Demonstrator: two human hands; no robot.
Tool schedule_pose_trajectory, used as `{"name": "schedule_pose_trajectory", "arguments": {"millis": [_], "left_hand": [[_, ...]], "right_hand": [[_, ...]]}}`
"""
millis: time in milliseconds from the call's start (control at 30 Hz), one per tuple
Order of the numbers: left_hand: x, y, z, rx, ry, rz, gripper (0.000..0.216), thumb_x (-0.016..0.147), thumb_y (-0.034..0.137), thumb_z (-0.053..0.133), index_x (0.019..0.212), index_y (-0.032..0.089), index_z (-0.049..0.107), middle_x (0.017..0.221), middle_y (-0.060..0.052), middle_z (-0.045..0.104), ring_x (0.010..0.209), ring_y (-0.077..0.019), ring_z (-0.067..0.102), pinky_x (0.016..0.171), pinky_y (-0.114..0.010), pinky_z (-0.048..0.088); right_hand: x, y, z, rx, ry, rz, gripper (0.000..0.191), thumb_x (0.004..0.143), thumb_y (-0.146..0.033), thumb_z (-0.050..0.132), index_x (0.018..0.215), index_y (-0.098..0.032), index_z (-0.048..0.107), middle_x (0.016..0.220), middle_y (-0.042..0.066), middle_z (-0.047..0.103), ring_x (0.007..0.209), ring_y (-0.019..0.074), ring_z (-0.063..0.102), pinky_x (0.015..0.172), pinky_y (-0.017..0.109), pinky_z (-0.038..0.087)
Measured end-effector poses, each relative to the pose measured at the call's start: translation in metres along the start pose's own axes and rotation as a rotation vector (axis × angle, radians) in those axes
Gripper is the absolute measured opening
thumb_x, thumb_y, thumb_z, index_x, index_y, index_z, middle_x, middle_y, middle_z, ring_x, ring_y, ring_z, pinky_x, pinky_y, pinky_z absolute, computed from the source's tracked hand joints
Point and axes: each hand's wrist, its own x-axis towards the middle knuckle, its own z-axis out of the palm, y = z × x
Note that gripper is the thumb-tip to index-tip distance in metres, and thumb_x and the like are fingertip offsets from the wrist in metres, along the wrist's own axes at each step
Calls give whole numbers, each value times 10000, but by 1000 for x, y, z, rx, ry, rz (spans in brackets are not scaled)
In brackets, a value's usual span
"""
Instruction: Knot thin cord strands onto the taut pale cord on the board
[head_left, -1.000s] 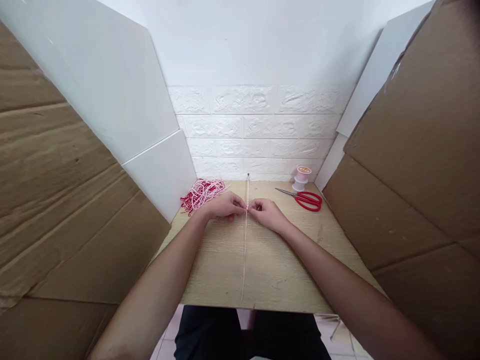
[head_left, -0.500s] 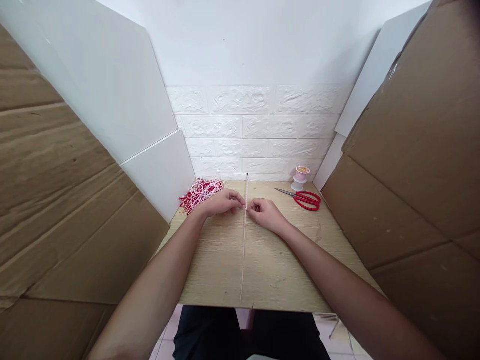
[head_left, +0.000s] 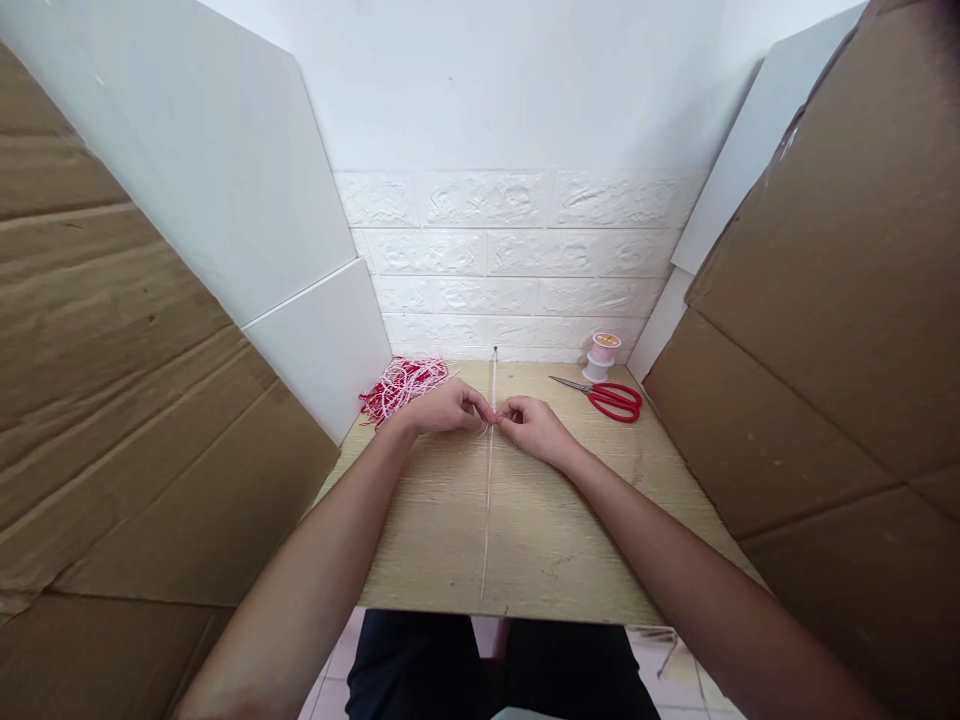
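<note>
A thin pale cord (head_left: 487,520) runs from a small nail (head_left: 495,349) at the back of the table straight towards the front edge. Its upper stretch looks thicker, as if knotted or braided. My left hand (head_left: 450,406) comes in from the left, thumb and forefinger pinched at the cord. From the other side my right hand (head_left: 536,428) pinches at the same spot, its fingertips almost meeting the left ones. A fine loose strand curves below my left fingers. The exact grip is partly hidden by the fingers.
A tangled heap of red and white cords (head_left: 405,388) lies at the back left. Red-handled scissors (head_left: 615,401) and a spool of pink thread (head_left: 603,350) are at the back right. Cardboard panels (head_left: 810,400) flank the wooden table (head_left: 420,540); a white brick-patterned wall closes the back.
My left fingertips have moved right and slightly down, closing at the cord beside the right ones. A loose strand now shows under the left hand. The right hand has hardly moved.
</note>
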Motion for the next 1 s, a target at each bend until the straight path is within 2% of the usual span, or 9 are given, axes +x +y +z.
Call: {"name": "schedule_pose_trajectory", "arguments": {"millis": [200,500,700,867,1000], "left_hand": [[3,-6,-2,20,10,26,327,716,338,744,975,142,780,779,-31,689,643,-93,525,579,-193,359],[4,-8,-1,44,17,56,319,736,376,745,953,145,777,779,-29,692,624,-86,522,600,-201,370],[5,-10,0,41,-2,52,336,730,409,744,934,144,767,837,-46,709,731,-125,595,642,-204,407],[3,-5,2,31,4,34,299,720,380,736,913,153,762,849,-44,713,771,-135,619,672,-203,430],[2,0,4,38,32,8,254,704,327,715,876,145,754,808,-33,701,722,-120,601,630,-198,418]], "right_hand": [[1,2,-1,48,-22,34,194,807,-286,572,804,-139,700,727,7,660,645,118,543,583,221,354],[1,3,-1,76,-44,57,213,809,-309,580,819,-132,698,748,17,666,662,123,548,581,220,354],[6,12,-1,127,-46,57,218,782,-298,577,809,-126,707,759,25,675,672,127,552,611,221,380],[9,16,-4,176,-57,85,223,758,-302,558,763,-120,687,727,14,645,644,117,526,604,221,374],[8,10,-6,224,-36,113,223,742,-334,567,735,-130,656,663,-9,582,602,104,472,574,220,342]]}}
